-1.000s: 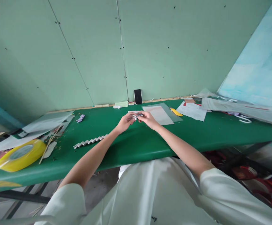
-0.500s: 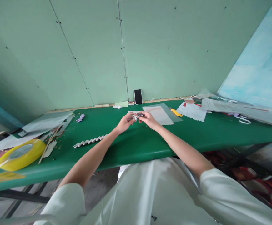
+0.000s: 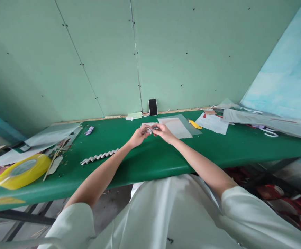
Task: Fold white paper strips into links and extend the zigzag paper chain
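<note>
My left hand (image 3: 138,136) and my right hand (image 3: 164,132) meet above the green table (image 3: 145,159), fingertips bent round a small folded white-grey paper piece (image 3: 149,130). Both hands pinch it from either side, and fingers cover much of it. A white zigzag strip of folded paper (image 3: 98,157) lies left of my left forearm. Farther back on the left is a small purple folded piece (image 3: 89,130). White paper sheets (image 3: 175,127) lie just beyond my right hand.
A phone (image 3: 153,107) leans upright against the wall. On the left are a yellow tape roll (image 3: 23,171), thin sticks and sheets. To the right lie a yellow cutter (image 3: 195,125), loose papers (image 3: 212,123) and a stack of large sheets (image 3: 267,121).
The fingers of both hands have shifted very slightly around the small paper piece. Nothing else has visibly moved.
</note>
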### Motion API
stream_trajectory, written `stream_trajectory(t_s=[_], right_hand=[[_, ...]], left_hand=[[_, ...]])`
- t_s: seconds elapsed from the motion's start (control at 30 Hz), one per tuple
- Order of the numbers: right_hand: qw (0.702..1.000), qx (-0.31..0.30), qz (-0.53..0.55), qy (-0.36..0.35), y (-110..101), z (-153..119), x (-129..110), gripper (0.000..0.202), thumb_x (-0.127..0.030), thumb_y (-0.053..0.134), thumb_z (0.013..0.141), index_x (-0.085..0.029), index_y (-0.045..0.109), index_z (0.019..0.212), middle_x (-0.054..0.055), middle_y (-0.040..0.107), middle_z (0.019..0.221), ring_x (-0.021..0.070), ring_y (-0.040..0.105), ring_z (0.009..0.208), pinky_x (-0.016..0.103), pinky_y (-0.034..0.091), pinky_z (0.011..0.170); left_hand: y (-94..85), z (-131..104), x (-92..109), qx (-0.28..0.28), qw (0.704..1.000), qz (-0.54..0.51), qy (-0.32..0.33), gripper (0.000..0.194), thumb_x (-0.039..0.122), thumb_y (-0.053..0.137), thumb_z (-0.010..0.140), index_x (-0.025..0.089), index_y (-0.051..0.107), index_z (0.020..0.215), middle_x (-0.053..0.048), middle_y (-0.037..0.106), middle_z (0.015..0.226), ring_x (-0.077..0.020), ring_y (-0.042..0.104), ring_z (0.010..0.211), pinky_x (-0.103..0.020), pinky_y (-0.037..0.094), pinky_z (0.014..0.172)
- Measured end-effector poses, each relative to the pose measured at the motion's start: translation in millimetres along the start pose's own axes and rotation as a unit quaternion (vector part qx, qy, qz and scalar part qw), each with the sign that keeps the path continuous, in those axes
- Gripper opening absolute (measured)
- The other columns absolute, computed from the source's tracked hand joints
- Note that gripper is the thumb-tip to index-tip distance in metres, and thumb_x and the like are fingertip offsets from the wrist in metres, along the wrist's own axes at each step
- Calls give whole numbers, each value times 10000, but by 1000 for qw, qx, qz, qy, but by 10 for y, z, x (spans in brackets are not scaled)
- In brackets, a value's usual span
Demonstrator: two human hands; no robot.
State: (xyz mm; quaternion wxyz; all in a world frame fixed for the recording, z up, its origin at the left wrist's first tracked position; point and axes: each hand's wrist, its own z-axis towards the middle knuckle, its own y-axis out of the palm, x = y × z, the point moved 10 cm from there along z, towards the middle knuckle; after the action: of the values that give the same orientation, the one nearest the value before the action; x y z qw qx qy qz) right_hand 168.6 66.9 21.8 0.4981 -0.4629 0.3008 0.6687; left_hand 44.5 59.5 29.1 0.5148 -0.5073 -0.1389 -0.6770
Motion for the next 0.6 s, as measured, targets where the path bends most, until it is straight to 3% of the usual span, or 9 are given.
stream_trajectory(t_s=[0.17,0.33,0.6], right_hand=[[1000,15,-8,27,18,12,110,181,-330,700,776,-206,659,901,-9,636,699,168,591,655,299,474,652],[997,64,-36,24,-20,36,164,165,-343,666,783,-216,627,881,-17,605,673,171,573,629,298,448,623],[996,64,-57,23,-22,41,180,216,-376,706,802,-213,634,923,-8,608,703,179,584,630,308,450,621]], left_hand=[[12,-4,-26,-2,999,36,5,297,391,660,967,191,607,1180,-68,687,1013,-140,608,746,-259,475,650],[-40,-8,-52,26,998,57,5,330,362,643,981,195,577,1258,-16,635,853,-125,543,638,-265,460,637],[-77,-23,-36,47,994,99,-2,306,317,643,967,194,578,1240,-4,600,832,-126,536,637,-263,451,647]])
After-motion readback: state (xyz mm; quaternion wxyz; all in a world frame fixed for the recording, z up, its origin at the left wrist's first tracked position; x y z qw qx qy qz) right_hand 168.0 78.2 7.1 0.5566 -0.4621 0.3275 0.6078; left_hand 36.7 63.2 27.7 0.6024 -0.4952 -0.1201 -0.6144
